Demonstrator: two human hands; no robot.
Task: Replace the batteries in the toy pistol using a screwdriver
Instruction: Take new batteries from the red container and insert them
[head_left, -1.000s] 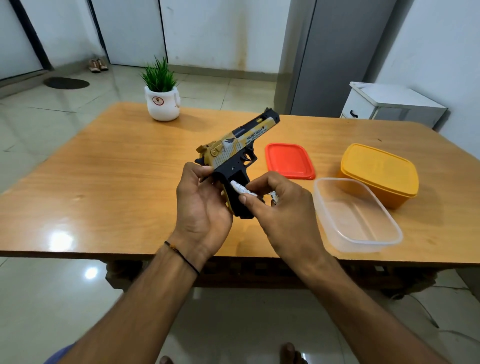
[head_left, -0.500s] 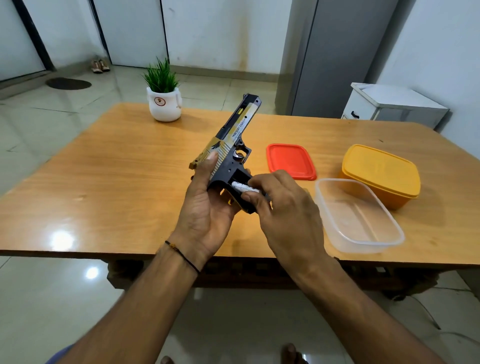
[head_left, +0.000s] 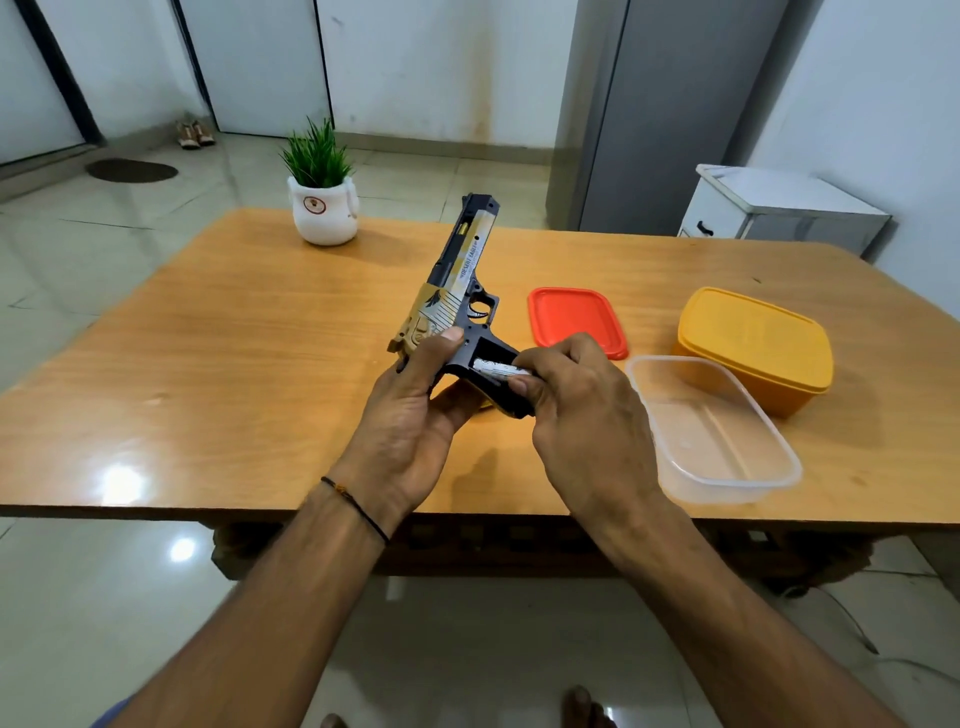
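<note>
The toy pistol (head_left: 457, 291), black with gold and white patterning, is held above the wooden table (head_left: 234, 364), barrel pointing away. My left hand (head_left: 415, 415) grips it at the rear of the frame, thumb lying along the slide. The battery compartment in the grip is open. My right hand (head_left: 576, 410) pinches a white battery (head_left: 496, 370) between thumb and fingers, and the battery's end sits in that opening. No screwdriver is in view.
To the right on the table lie a red lid (head_left: 574, 319), an open clear plastic container (head_left: 711, 431) and a closed yellow container (head_left: 753, 343). A potted plant (head_left: 322, 197) stands at the far side. A white cabinet (head_left: 779, 213) is beyond the table.
The pistol has turned so its barrel points further away and upward. My right hand has brought the white battery from beside the grip into the open compartment.
</note>
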